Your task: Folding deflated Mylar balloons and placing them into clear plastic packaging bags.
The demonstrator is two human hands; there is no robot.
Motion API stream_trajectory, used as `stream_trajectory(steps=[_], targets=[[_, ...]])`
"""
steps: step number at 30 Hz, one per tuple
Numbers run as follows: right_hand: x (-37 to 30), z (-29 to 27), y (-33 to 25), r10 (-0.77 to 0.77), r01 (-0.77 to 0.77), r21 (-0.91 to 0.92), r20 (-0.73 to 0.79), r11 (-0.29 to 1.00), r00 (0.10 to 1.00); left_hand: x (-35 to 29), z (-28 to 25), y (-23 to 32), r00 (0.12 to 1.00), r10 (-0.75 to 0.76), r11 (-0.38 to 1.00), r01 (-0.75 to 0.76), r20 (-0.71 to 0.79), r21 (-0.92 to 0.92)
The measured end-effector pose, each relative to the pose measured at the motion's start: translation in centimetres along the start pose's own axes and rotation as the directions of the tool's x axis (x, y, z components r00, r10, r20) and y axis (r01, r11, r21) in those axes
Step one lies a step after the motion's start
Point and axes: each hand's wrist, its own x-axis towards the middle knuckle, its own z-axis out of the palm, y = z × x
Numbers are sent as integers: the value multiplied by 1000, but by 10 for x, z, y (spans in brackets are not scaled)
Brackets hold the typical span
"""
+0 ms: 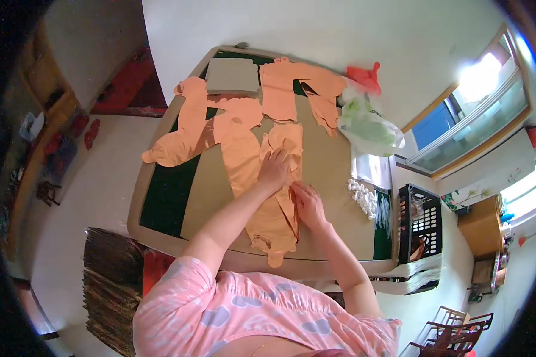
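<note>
Both hands are on the long orange foil (268, 223), which lies flat near the middle of the counter (136, 220), its tabbed end toward the person. The left hand (274, 169) rests on its upper part, palm down; the right hand (308, 205) is lower, fingers at its right edge. Whether either hand pinches the foil, I cannot tell. Another orange piece (187, 134) lies to the left, and an angular one (280, 95) sits beyond, beside a grey box (233, 74). On the right are a clear bag (369, 128), a white bundle (363, 199) and a black crate (419, 229).
</note>
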Motion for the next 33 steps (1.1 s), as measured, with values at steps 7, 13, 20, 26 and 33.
stream_trajectory(steps=[7,13,20,26,33], targets=[[49,16,17,-36,-1,-167,-217,986,976,-3,-11,5,1000,7,999,-7,-3,-40],[47,26,19,38,-54,-241,-72,969,997,-5,-9,-39,916,-199,948,90,-349,-304],[48,22,26,18,-50,-262,-124,964,992,-38,-102,-68,738,-642,669,671,-207,320],[47,23,29,-5,-29,-258,-130,966,992,-28,-88,-88,713,-698,701,699,-66,138],[46,26,27,-18,-20,-280,-132,960,991,-32,-128,-32,802,-592,804,580,78,135]])
